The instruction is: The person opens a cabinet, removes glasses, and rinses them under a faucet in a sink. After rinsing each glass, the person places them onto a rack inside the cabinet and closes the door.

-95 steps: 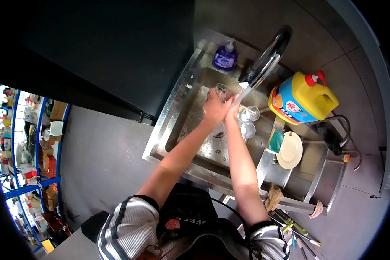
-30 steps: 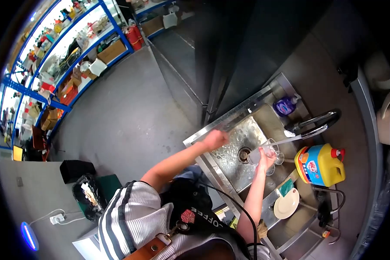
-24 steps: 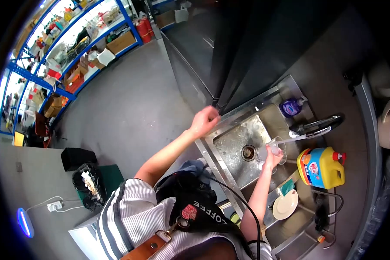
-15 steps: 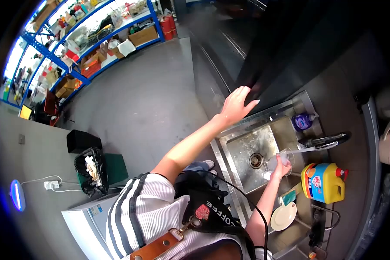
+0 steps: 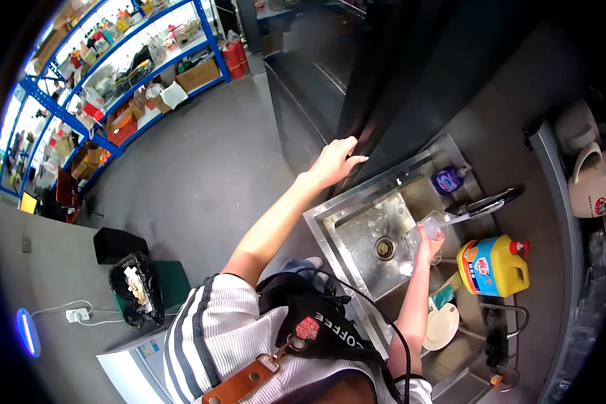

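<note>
A clear glass (image 5: 429, 229) is held over the steel sink (image 5: 357, 232), just under the faucet (image 5: 481, 203), by the right hand (image 5: 425, 248) with fingers wrapped round it. Beyond the sink's far rim, the left hand (image 5: 333, 161) rests open-fingered against a dark cabinet (image 5: 411, 74), gripping nothing. A yellow detergent jug (image 5: 495, 266) stands beside the sink.

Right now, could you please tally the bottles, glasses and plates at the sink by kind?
Bottles: 2, a purple soap bottle and a yellow detergent jug
Glasses: 1, held in the right hand, glass
Plates: 1, plate
Total: 4
</note>
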Motion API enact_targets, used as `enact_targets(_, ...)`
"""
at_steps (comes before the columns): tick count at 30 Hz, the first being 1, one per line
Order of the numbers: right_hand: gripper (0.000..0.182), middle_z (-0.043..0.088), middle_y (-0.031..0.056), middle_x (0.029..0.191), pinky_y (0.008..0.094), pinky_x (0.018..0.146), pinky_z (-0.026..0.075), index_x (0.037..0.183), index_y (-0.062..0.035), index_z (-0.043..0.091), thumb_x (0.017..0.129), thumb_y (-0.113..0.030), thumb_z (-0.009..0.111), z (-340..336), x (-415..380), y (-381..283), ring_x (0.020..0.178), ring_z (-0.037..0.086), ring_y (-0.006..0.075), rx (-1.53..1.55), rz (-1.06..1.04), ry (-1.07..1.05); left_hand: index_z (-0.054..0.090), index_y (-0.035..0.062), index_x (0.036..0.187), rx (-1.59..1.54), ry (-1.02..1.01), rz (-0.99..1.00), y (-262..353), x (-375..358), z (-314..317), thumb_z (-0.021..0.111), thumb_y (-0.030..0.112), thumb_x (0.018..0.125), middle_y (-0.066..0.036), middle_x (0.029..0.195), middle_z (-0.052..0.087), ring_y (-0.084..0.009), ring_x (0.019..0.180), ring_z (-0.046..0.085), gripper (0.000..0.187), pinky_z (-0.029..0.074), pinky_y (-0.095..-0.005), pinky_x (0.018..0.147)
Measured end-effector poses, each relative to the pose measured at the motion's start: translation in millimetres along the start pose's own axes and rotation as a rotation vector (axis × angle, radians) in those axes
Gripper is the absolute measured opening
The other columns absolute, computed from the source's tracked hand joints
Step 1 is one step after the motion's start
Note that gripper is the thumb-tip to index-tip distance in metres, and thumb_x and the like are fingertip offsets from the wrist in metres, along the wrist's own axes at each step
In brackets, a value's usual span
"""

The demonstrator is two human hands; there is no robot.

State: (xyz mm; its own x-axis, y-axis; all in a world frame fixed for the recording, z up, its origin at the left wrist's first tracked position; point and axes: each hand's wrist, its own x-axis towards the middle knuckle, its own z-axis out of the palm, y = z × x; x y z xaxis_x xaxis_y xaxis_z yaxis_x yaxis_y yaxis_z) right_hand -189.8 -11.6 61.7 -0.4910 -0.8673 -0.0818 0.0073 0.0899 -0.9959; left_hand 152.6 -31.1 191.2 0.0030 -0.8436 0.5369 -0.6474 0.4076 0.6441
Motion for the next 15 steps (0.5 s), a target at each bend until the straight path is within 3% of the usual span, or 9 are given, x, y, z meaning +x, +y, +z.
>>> enact_targets(2, 0.064, 0.049, 0.0084, 0.103, 0.0310, 0.086, 0.042, 0.105, -0.0064, 0.038, 0.057, -0.001, 0.080, 1, 8, 5, 0.092, 0.051, 0.0176, 0.007, -0.013, 0.029, 0.049, 0.0026, 0.087, -0.006, -0.005, 0.012, -5, -3, -1, 0.068, 0.026, 0.074, -0.014, 0.076, 0.053, -0.0306, 0.069, 0.052, 0.033, 0.043, -0.0381, 0.059)
enact_targets(4, 0.064, 0.050, 0.0088, 0.103, 0.0313, 0.086, 0.041, 0.106, -0.0056, 0.038, 0.057, -0.001, 0.080, 4, 10, 1, 0.093, 0.051, 0.0178, 0.024, -0.041, 0.041, 0.052, -0.0003, 0.106, 0.023, 0.031, 0.051, -12, -19, -12, 0.070, 0.022, 0.074, -0.016, 0.088, 0.057, -0.0283, 0.075, 0.057, 0.043, 0.047, -0.0354, 0.064)
enact_targets(8, 0.065, 0.051, 0.0100, 0.105, 0.0319, 0.087, 0.041, 0.107, -0.0043, 0.039, 0.057, -0.001, 0.080, 4, 15, 8, 0.094, 0.051, 0.0186, 0.051, -0.050, 0.059, 0.054, -0.0002, 0.102, 0.102, 0.012, -0.022, -11, -65, -67, 0.068, 0.014, 0.076, -0.015, 0.092, 0.057, -0.0273, 0.087, 0.057, 0.033, 0.045, -0.0346, 0.076)
enact_targets(9, 0.064, 0.051, 0.0102, 0.105, 0.0319, 0.087, 0.041, 0.107, -0.0044, 0.039, 0.058, -0.001, 0.080, 5, 15, 9, 0.094, 0.051, 0.0187, 0.041, -0.043, 0.060, 0.053, -0.0003, 0.103, 0.076, -0.017, -0.067, -20, -79, -78, 0.068, 0.020, 0.075, -0.016, 0.099, 0.056, -0.0315, 0.092, 0.054, 0.038, 0.044, -0.0367, 0.081)
enact_targets(12, 0.064, 0.050, 0.0108, 0.107, 0.0320, 0.087, 0.041, 0.108, -0.0045, 0.039, 0.058, -0.001, 0.079, 9, 15, 9, 0.095, 0.051, 0.0190, 0.037, -0.035, 0.067, 0.053, 0.0001, 0.101, 0.200, -0.040, -0.170, 0, -102, -126, 0.072, 0.025, 0.071, -0.015, 0.096, 0.056, -0.0312, 0.089, 0.055, 0.043, 0.044, -0.0357, 0.077)
enact_targets(15, 0.066, 0.049, 0.0121, 0.108, 0.0321, 0.085, 0.043, 0.109, -0.0021, 0.039, 0.058, -0.006, 0.081, 15, 13, 11, 0.094, 0.051, 0.0201, 0.115, -0.061, 0.073, 0.052, -0.0014, 0.104, 0.318, 0.168, -0.183, -12, -133, -151, 0.074, 0.029, 0.069, -0.017, 0.096, 0.056, -0.0322, 0.086, 0.057, 0.052, 0.045, -0.0357, 0.077)
